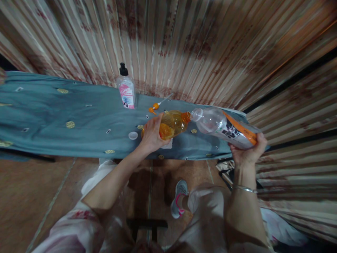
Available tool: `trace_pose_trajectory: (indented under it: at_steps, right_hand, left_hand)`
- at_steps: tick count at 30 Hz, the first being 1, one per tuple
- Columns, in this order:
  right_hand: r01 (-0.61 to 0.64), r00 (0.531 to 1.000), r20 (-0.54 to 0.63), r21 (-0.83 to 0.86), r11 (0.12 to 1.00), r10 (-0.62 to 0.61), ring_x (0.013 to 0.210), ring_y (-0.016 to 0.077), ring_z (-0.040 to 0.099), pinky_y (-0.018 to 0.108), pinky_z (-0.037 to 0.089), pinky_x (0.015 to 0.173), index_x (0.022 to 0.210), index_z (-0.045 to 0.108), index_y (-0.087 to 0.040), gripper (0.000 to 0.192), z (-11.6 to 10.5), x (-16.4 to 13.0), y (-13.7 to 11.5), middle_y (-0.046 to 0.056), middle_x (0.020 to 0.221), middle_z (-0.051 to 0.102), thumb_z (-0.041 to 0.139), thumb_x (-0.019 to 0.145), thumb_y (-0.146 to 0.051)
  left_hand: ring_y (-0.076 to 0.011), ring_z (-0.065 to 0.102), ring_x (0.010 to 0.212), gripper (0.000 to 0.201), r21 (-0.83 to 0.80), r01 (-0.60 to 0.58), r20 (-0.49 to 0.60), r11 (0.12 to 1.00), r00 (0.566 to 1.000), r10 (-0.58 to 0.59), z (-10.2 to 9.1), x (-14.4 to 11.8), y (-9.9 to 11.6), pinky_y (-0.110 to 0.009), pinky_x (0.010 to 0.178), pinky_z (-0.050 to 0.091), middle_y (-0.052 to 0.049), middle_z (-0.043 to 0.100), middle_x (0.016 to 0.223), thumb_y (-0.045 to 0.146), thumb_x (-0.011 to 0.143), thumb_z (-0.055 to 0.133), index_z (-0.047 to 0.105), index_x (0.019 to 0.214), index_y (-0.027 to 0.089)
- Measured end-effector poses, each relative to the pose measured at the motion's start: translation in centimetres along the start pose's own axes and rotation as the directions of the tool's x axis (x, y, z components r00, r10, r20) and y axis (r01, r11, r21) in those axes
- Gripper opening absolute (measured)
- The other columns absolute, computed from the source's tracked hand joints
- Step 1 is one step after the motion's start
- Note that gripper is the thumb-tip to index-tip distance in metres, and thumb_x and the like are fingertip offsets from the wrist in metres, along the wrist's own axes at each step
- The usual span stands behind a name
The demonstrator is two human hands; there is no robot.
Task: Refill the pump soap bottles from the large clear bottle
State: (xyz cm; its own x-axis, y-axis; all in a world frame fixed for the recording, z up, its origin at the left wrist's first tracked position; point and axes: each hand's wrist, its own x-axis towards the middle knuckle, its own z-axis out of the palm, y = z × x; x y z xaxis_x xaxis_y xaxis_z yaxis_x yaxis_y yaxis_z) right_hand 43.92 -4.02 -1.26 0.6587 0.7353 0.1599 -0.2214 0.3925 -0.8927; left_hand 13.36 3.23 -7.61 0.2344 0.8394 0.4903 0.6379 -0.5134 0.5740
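Prob. home rm: patterned curtains (163,42), cloth-cov'd tbl (44,112), tiled flr (31,189).

We cannot read the label (127,96) on the pump bottle (126,88) (its print is too small). The left hand (152,135) hides part of the orange bottle (175,122), and the picture's left edge cuts off the tablecloth (47,112).
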Motion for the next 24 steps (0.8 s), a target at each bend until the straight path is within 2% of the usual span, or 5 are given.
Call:
trace_pose_trajectory:
  at_steps: [6, 12, 20, 24]
  right_hand:
    - [-0.003, 1.000, -0.017, -0.007, 1.000, 0.003, 0.050, 0.0120, 0.055, 0.022, 0.042, 0.032, 0.088, 0.061, -0.019, 0.039, 0.10, -0.05, -0.09, -0.002, 0.068, 0.058, 0.055, 0.068, -0.052]
    - [-0.010, 1.000, -0.029, -0.004, 1.000, 0.009, 0.051, 0.0121, 0.055, 0.021, 0.040, 0.031, 0.089, 0.060, -0.019, 0.041, 0.27, -0.16, -0.21, -0.001, 0.071, 0.058, 0.057, 0.067, -0.053]
    - [0.004, 1.000, -0.015, -0.001, 1.000, -0.004, 0.059, 0.0136, 0.058, 0.024, 0.047, 0.038, 0.087, 0.061, -0.019, 0.039, 0.20, -0.01, -0.13, 0.000, 0.074, 0.060, 0.056, 0.067, -0.052]
    - [0.001, 1.000, -0.013, 0.000, 1.000, -0.001, 0.059, 0.0134, 0.059, 0.024, 0.048, 0.039, 0.087, 0.061, -0.020, 0.037, 0.20, -0.08, -0.17, -0.001, 0.073, 0.060, 0.055, 0.068, -0.051]
  left_hand:
    - [-0.0346, 0.049, 0.122, 0.099, -0.008, 0.013, 0.018, 1.000, 1.000, -0.013, -0.11, 0.01, 0.11, -0.051, 0.103, 0.039, -0.016, 0.050, 0.132, 0.033, 0.058, 0.078, 0.026, 0.141, 0.017]
    - [-0.0343, 0.048, 0.122, 0.099, -0.009, 0.004, 0.026, 1.000, 1.000, -0.004, -0.13, 0.00, 0.04, -0.052, 0.104, 0.039, -0.014, 0.049, 0.135, 0.033, 0.060, 0.078, 0.024, 0.143, 0.023]
    - [-0.0342, 0.050, 0.121, 0.097, 0.011, 0.001, 0.009, 1.000, 1.000, -0.001, -0.08, 0.01, 0.15, -0.051, 0.102, 0.040, -0.016, 0.050, 0.133, 0.035, 0.060, 0.077, 0.026, 0.141, 0.016]
    - [-0.0349, 0.050, 0.121, 0.099, -0.011, 0.008, 0.015, 1.000, 1.000, -0.008, -0.11, 0.03, 0.11, -0.052, 0.102, 0.039, -0.016, 0.050, 0.134, 0.035, 0.059, 0.078, 0.026, 0.142, 0.020]
